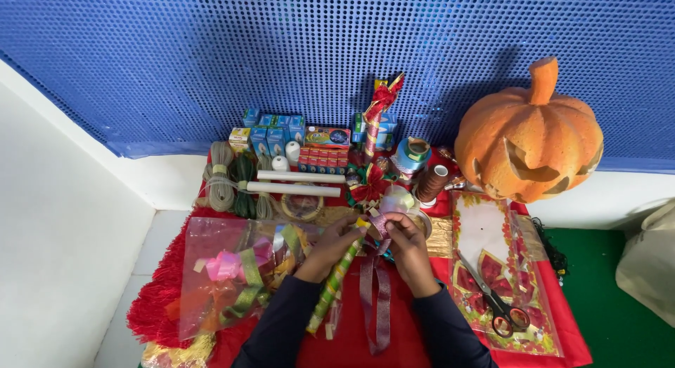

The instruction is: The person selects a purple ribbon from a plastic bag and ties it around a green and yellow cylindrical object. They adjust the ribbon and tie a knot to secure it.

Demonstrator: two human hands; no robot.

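Note:
My left hand (329,247) grips the upper end of a stick wrapped in green and gold foil (335,282), which slants down toward me. My right hand (408,250) pinches a dark red sheer ribbon (375,298) against the stick's top; the ribbon's two tails hang down over the red cloth (562,319). A small gold and pink piece sits between my fingertips at the stick's tip (371,224). Both sleeves are dark.
A clear bag of coloured ribbon bows (232,273) lies left. Black-handled scissors (498,305) rest on a patterned clear bag at right. A carved orange pumpkin (529,139) stands at the back right. Boxes, twine bundles, white tubes and ribbon spools crowd the back.

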